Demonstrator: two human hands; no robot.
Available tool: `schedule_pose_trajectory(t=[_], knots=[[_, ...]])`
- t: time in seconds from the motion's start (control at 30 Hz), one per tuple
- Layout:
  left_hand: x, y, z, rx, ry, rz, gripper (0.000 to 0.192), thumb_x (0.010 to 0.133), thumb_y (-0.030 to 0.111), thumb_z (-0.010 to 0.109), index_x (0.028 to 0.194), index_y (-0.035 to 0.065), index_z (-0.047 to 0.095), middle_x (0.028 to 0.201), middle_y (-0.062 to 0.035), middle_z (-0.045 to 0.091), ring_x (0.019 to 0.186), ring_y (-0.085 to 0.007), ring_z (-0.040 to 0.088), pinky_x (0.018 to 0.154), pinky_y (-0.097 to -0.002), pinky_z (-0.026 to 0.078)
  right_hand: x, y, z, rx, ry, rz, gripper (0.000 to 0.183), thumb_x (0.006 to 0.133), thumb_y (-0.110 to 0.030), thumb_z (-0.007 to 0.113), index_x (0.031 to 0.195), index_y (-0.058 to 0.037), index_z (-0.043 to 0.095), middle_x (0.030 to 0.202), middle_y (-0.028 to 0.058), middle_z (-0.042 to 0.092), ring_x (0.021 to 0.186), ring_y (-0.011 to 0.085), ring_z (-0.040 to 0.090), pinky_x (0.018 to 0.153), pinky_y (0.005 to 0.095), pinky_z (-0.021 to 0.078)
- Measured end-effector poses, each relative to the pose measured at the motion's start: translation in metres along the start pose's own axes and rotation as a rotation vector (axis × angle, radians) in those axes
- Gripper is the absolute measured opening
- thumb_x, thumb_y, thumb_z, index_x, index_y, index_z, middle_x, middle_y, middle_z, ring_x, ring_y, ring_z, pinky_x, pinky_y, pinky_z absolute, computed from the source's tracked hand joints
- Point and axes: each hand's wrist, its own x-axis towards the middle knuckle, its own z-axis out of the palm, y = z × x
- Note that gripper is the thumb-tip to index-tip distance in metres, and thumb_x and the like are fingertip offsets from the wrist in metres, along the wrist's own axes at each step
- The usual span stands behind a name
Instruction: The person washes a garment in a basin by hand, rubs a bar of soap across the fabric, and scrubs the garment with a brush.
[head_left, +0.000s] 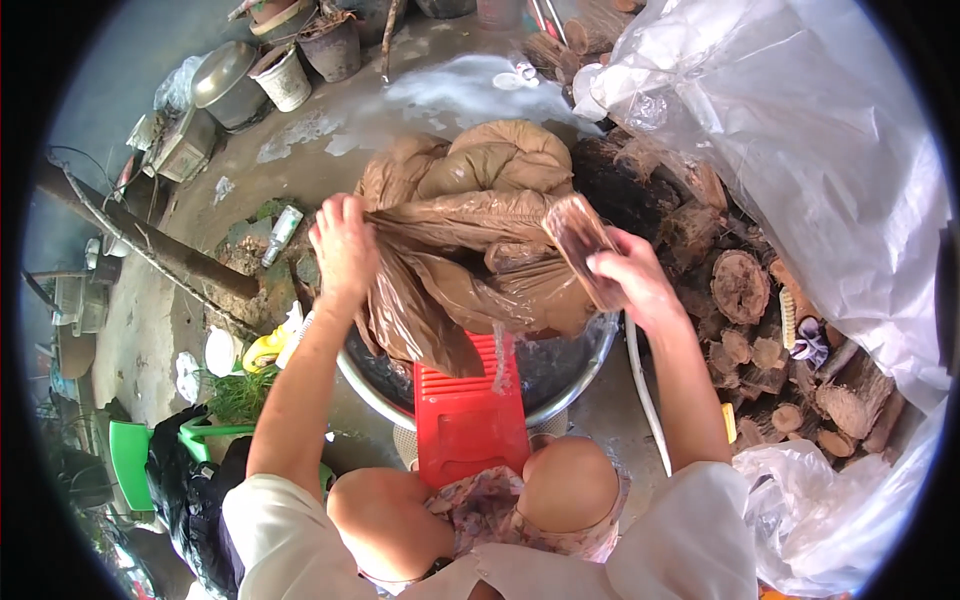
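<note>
My left hand (345, 244) grips the left edge of a soaked brown padded garment or cover (495, 217), pulling a fold of it taut. In my right hand (637, 274) is a rectangular wet wooden block (579, 251), shaped like the back of a scrubbing brush; no bristles show. The block is over the right side of the brown fabric; whether it touches cannot be told. The fabric is heaped across a round metal basin (382, 409) of water. Water runs off its lower folds. A red plastic washboard (472, 442) leans from the basin towards my knees.
Stacked cut logs (739, 285), partly under plastic sheeting (817, 150), stand to the right. A white hose (646, 397) passes beside the basin. Left are a glass bottle (282, 236), a yellow bottle (266, 349) and a leaning wooden pole (180, 251). Plant pots (330, 49) line the back.
</note>
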Motion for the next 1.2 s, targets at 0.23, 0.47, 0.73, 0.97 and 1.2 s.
schedule_pose_trajectory(t=[0.23,0.47,0.73,0.97,1.2], knots=[[-0.058,0.04,0.035,-0.255,-0.43,0.264,0.096,0.066,0.017,0.078,0.147,0.0131,0.026,0.151,-0.0156,0.025,0.138,-0.0363,0.026,0.11,-0.0486,0.026,0.008,0.1,0.102,-0.343,-0.211,-0.274,0.038,0.075,-0.018,0.074,0.104,-0.001,0.058,0.086,0.0147,0.062,0.077,0.0198,0.061,0.072,0.0356,0.048],[-0.077,0.045,0.081,-0.076,-0.461,0.419,0.048,0.074,0.027,0.072,0.119,0.0182,0.06,0.094,-0.0062,0.057,0.097,-0.0259,0.054,0.084,-0.0399,0.041,-0.051,0.166,0.008,-0.206,0.053,-0.04,0.043,0.076,-0.024,0.076,0.108,0.0003,0.063,0.104,0.0058,0.06,0.099,0.0176,0.058,0.087,0.03,0.0449],[-0.055,0.086,0.019,-0.268,-0.363,0.327,0.035,0.068,0.003,0.061,0.101,0.0146,0.061,0.089,-0.0095,0.055,0.078,-0.033,0.06,0.068,-0.0426,0.051,-0.02,0.216,-0.053,0.851,0.308,0.358,0.049,0.083,-0.034,0.066,0.125,-0.0097,0.055,0.119,0.0073,0.061,0.11,0.0242,0.058,0.095,0.0405,0.0447],[-0.015,0.069,-0.077,-0.185,-0.14,0.224,0.034,0.068,-0.005,0.056,0.094,0.0151,0.064,0.089,-0.0089,0.061,0.075,-0.0347,0.062,0.065,-0.0426,0.051,0.026,0.025,0.0,0.905,0.135,-0.052,0.036,0.086,-0.032,0.063,0.115,-0.0111,0.062,0.112,0.006,0.065,0.104,0.0238,0.06,0.092,0.042,0.0466],[0.06,0.098,-0.129,-0.209,0.193,0.283,0.039,0.072,-0.005,0.054,0.105,0.0137,0.059,0.097,-0.0141,0.06,0.086,-0.038,0.061,0.071,-0.0437,0.051,0.024,-0.202,-0.04,0.654,0.293,-0.419,0.024,0.087,-0.02,0.064,0.105,-0.0049,0.063,0.099,0.0081,0.068,0.091,0.0239,0.064,0.083,0.0416,0.0523]])
